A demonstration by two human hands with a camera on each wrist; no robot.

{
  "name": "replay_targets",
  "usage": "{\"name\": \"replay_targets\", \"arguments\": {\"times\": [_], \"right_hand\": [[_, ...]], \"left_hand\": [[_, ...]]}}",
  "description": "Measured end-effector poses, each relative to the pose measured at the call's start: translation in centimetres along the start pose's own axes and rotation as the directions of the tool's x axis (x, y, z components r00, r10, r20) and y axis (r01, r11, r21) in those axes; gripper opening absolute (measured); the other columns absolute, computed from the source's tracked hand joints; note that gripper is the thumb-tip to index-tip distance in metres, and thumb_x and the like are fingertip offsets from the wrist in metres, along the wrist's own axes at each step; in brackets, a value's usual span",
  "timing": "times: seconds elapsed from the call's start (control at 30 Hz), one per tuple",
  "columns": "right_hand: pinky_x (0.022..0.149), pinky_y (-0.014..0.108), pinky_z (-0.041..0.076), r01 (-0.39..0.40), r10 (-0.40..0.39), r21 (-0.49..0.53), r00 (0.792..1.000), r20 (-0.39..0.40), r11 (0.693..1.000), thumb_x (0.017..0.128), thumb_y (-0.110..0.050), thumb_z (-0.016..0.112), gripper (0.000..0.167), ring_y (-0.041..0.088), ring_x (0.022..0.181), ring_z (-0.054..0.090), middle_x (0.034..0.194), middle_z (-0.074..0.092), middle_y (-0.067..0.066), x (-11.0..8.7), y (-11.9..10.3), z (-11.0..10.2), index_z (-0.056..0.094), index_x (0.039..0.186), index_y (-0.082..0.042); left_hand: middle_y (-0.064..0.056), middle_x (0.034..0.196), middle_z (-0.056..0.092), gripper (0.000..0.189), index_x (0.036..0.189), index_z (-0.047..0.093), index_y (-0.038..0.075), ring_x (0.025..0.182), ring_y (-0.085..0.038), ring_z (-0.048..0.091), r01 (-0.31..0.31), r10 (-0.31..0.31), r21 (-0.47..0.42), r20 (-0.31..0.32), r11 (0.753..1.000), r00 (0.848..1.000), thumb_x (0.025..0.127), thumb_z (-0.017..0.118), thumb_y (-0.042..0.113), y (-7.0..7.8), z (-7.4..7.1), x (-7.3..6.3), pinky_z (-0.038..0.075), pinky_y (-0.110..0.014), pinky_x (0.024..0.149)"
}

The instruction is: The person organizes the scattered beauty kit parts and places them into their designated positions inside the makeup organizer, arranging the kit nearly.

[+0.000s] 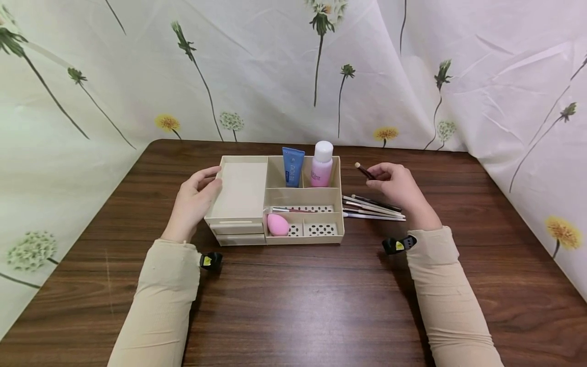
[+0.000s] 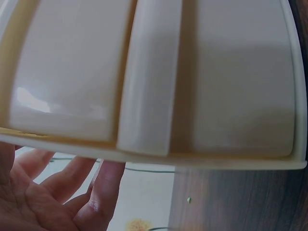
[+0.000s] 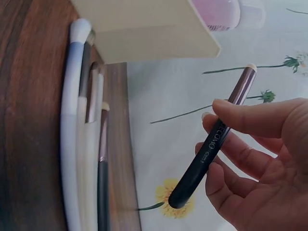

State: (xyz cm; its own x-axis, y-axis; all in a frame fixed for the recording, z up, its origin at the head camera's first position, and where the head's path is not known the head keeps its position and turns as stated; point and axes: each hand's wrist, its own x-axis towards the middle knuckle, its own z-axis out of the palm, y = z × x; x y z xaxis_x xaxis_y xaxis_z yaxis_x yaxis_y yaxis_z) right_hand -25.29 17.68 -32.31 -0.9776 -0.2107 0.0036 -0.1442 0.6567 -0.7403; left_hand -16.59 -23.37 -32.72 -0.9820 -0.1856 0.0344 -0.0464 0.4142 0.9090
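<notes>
A dark brush (image 3: 211, 144) is pinched between the thumb and fingers of the right hand (image 1: 400, 187), just right of the box (image 1: 243, 188). The box's left side is touched by the left hand (image 1: 191, 203), its fingers loosely bent. The work seems partly done: one brush (image 1: 281, 209) is laid in the middle compartment, while several loose brushes (image 1: 373, 217) are left on the table (image 1: 293, 306).

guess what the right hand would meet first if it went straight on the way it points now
Probably the cream, rectangular plastic organizer, at its right side near the back corner, with the slim dark makeup brush in the right hand touching first. Height is unclear; it might clear the rim.
</notes>
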Motion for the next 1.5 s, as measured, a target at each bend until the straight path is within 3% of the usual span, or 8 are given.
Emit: {"name": "replay_targets", "arguments": {"times": [0.37,0.67,0.83,1.17,1.5], "right_hand": [[0.073,0.023,0.048,0.045,-0.042,0.049,0.997,-0.058,0.998,0.094,-0.016,0.068,0.030,0.020,0.093,0.057,0.112,0.065,0.020,-0.9,-2.0,-0.3,0.065,0.119,0.002],[0.078,0.023,0.045,0.087,-0.078,0.076,0.991,-0.111,0.993,0.095,-0.019,0.067,0.035,0.012,0.090,0.056,0.117,0.066,0.019,-1.4,-2.9,-0.2,0.065,0.124,0.000],[0.072,0.019,0.045,0.127,-0.111,0.103,0.982,-0.150,0.987,0.093,-0.017,0.069,0.036,0.005,0.082,0.056,0.110,0.067,0.019,-1.7,-3.4,0.0,0.065,0.125,0.000],[0.065,0.017,0.051,0.152,-0.117,0.227,0.980,-0.160,0.962,0.089,-0.013,0.074,0.034,-0.001,0.073,0.059,0.084,0.070,-0.013,-1.8,-3.8,0.5,0.067,0.119,0.002],[0.067,0.019,0.053,0.137,-0.095,0.339,0.986,-0.138,0.931,0.088,-0.013,0.075,0.038,0.001,0.074,0.062,0.087,0.070,-0.010,-2.3,-4.8,1.0,0.066,0.121,0.003]], "left_hand": [[-0.023,0.140,0.052,0.050,0.149,0.045,0.013,0.126,-0.035,0.049,0.005,-0.005,0.011,-0.003,1.000,1.000,0.103,0.046,0.034,0.2,0.0,-0.1,0.038,-0.046,0.102],[-0.023,0.141,0.051,0.050,0.150,0.045,0.014,0.129,-0.036,0.047,0.008,-0.008,0.004,0.001,1.000,1.000,0.103,0.047,0.033,0.1,0.0,0.0,0.036,-0.051,0.106],[-0.023,0.140,0.052,0.051,0.149,0.045,0.013,0.127,-0.035,0.047,0.008,-0.008,0.013,-0.004,1.000,1.000,0.103,0.046,0.035,0.2,0.0,-0.1,0.037,-0.049,0.105],[-0.023,0.141,0.052,0.050,0.148,0.046,0.012,0.128,-0.036,0.048,-0.003,0.003,0.007,-0.007,1.000,1.000,0.103,0.047,0.033,0.2,0.0,-0.1,0.037,-0.050,0.105],[-0.023,0.141,0.051,0.051,0.149,0.045,0.013,0.129,-0.036,0.047,0.002,-0.002,0.010,-0.002,1.000,1.000,0.103,0.046,0.034,0.2,0.0,-0.2,0.036,-0.050,0.106]]}}
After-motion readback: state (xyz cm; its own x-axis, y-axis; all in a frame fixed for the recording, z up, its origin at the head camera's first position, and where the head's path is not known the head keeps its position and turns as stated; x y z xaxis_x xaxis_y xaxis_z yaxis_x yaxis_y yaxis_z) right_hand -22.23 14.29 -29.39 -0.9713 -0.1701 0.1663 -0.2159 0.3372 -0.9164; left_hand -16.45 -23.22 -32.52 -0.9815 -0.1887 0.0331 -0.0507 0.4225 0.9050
